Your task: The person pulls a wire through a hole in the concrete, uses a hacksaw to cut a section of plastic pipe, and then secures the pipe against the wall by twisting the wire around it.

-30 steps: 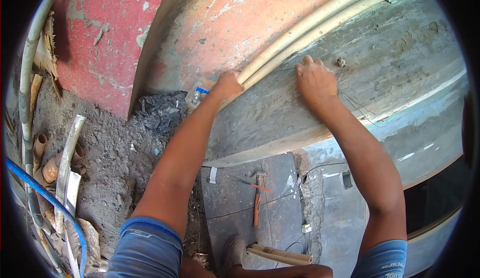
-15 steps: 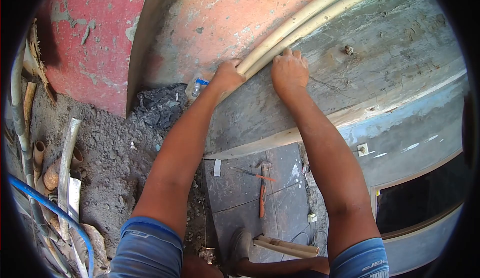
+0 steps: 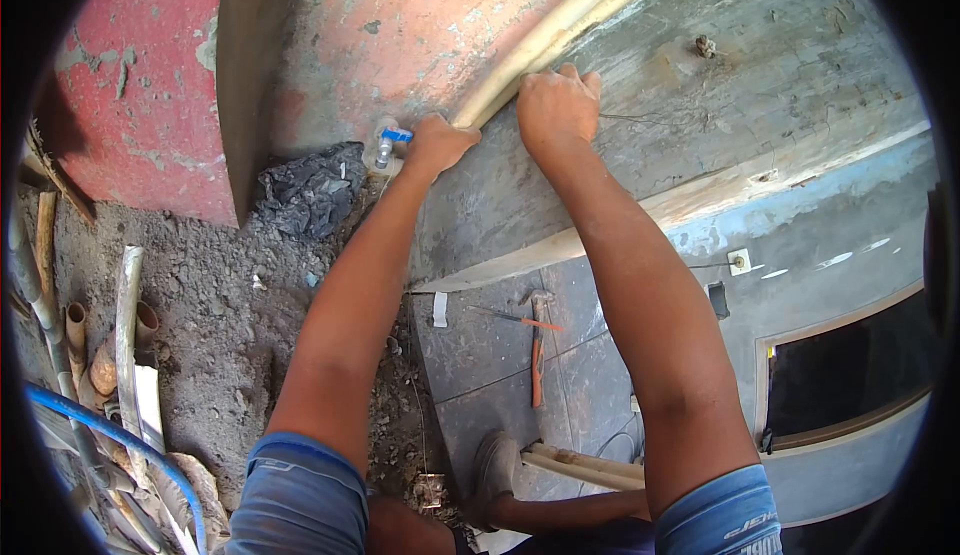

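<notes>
Concrete ledge [image 3: 720, 105], that's the big one, sweeping across the middle and right of the view! Right above it, the salmon-painted wall [image 3: 430, 25], scuffed and patchy, and off past the ledge's left end, the red-painted wall [image 3: 150, 85]. Loose grey dirt [image 3: 220, 305] spreads left of the ledge, and just below it come the dark floor tiles [image 3: 480, 365].

And here are the pale plastic pipes [image 3: 565, 30], lying together where the ledge meets the salmon wall. Left hand [image 3: 440, 145] is on them near the ledge's left end, fingers wrapped round and closed! Right hand [image 3: 558, 105] is farther along, over the ledge, knuckles up, fingers bent against the pipes' lower side; whether they grip, I cannot tell.

Down at far left, well apart from the ledge, curves a blue hose [image 3: 130, 440]. Crumpled black plastic [image 3: 315, 190] sits on the dirt, just left of the ledge. Below the ledge, on the tiles, a claw hammer [image 3: 538, 355] with an orange handle, crossed by a slim orange-handled tool [image 3: 548, 326]. Smallest of all, the blue-handled valve [image 3: 393, 137], near the ledge's left end, right beside the left hand!
</notes>
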